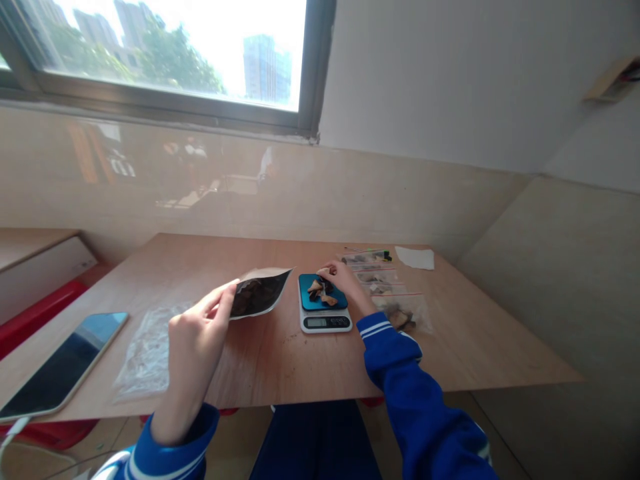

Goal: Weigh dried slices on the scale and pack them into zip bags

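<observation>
Blue-cuffed left hand: thumb and fingers pinching the near-left side of an upended-looking-flat, dark-lined pouch, held up over the surface just left of the scale, its mouth gaping and brown bits inside, too dim to make out properly
Right hand: same blue sleeve, fingertips pinching a pale dried piece at the far-right corner of the blue plate, can't tell if it's touching the pile
Dried pieces: a little heap, pale tan with dark bits, sitting on that blue plate
Scale: white body, display facing the near edge, parked around the middle of the surface, digits too blurry to read
Crumbs: small dark specks between the scale and the near edge
Zip bags: clear with red seal lines, chunky bits in them, running from right of the scale up to the far edge
Paper: white sheet by the far-right corner
Crinkly plastic: clear, left of the left hand, by the near edge
Phone: dark screen, near-left corner, white cable at its near end
Surface: wooden tabletop, window above the wall past its far edge
</observation>
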Demonstrator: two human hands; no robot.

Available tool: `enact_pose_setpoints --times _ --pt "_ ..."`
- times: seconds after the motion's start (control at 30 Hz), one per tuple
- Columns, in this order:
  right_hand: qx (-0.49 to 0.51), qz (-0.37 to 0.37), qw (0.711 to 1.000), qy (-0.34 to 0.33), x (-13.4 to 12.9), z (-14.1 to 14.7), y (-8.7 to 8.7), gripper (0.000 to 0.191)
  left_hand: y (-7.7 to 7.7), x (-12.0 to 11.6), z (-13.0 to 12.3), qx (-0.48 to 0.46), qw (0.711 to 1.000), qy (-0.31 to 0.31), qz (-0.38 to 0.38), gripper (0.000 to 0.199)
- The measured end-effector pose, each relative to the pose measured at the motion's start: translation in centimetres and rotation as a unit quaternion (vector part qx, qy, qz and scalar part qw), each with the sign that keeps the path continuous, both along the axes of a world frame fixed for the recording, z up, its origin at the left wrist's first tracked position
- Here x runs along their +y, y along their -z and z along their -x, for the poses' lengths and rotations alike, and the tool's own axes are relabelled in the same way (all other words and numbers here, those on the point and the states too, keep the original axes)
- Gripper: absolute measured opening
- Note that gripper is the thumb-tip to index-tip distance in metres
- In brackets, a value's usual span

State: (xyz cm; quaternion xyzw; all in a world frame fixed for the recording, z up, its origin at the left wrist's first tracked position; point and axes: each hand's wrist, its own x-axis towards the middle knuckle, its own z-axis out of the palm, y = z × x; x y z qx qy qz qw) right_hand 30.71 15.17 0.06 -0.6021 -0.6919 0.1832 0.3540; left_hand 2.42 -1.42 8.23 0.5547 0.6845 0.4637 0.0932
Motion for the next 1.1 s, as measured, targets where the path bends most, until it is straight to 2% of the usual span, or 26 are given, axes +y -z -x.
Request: enact_pose_setpoints --times 0.1,0.17,0.3,0.4,0.47,0.67,0.83,0.97,1.1 --pt "-0.006 -0.033 0.999 -0.003 -0.9 -0.6 -0.3 0.02 0.0 0.0 0.0 0.002 1.0 -0.004 -0.001 0.029" --pt "-0.008 -0.059 0.998 0.021 -1.8 -1.3 -0.1 0.025 0.0 0.0 0.0 0.004 1.0 -0.007 -0.001 0.029" --pt "-0.022 -0.079 0.994 0.077 -4.0 -2.9 1.8 0.036 -0.1 0.2 -0.3 0.01 1.0 -0.012 0.0 0.03" --pt "-0.045 -0.075 0.993 0.08 -5.2 -3.3 3.6 0.038 -0.3 0.6 -0.5 0.012 1.0 -0.027 0.008 0.031" --pt "-0.06 -0.081 0.992 0.079 -5.4 -3.1 3.9 0.039 -0.5 0.8 -0.7 0.002 1.0 -0.026 0.002 0.031" --pt "-0.107 -0.084 0.99 0.024 -4.8 -0.6 2.2 0.038 -0.7 1.9 -0.3 -0.006 0.998 -0.032 -0.045 0.033" --pt "-0.129 -0.057 0.99 0.009 -4.1 1.3 1.8 0.036 -0.1 3.7 0.4 0.013 0.994 -0.021 -0.106 0.038" --pt "-0.116 -0.052 0.992 0.017 -4.5 1.0 1.2 0.041 0.4 5.1 1.1 -0.034 0.983 0.01 -0.183 0.041" --pt "-0.088 -0.065 0.993 0.032 -6.0 -0.5 0.2 0.049 0.8 5.4 2.1 -0.062 0.975 0.076 -0.198 0.037"
